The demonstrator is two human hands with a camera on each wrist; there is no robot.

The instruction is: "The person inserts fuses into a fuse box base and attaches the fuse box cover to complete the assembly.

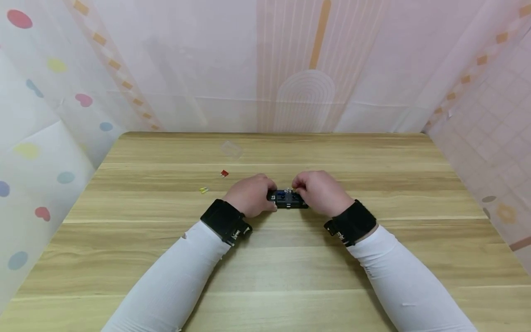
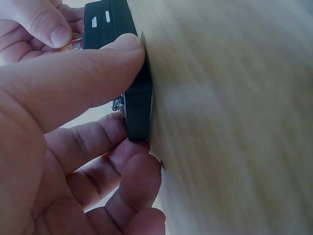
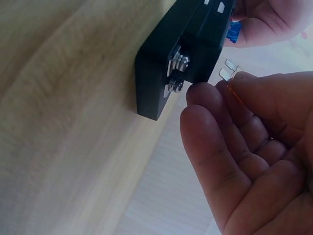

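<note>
A small black fuse box lies on the wooden table between both hands. My left hand grips its left end, with the thumb on one side and the fingers on the other side of the box. My right hand is at the box's right end and pinches a small blade fuse, whose two metal prongs point toward the box. A blue fuse sits in the box.
A red fuse and a yellow fuse lie loose on the table left of the hands. A clear plastic cover rests farther back. Pale patterned curtains enclose the table on three sides.
</note>
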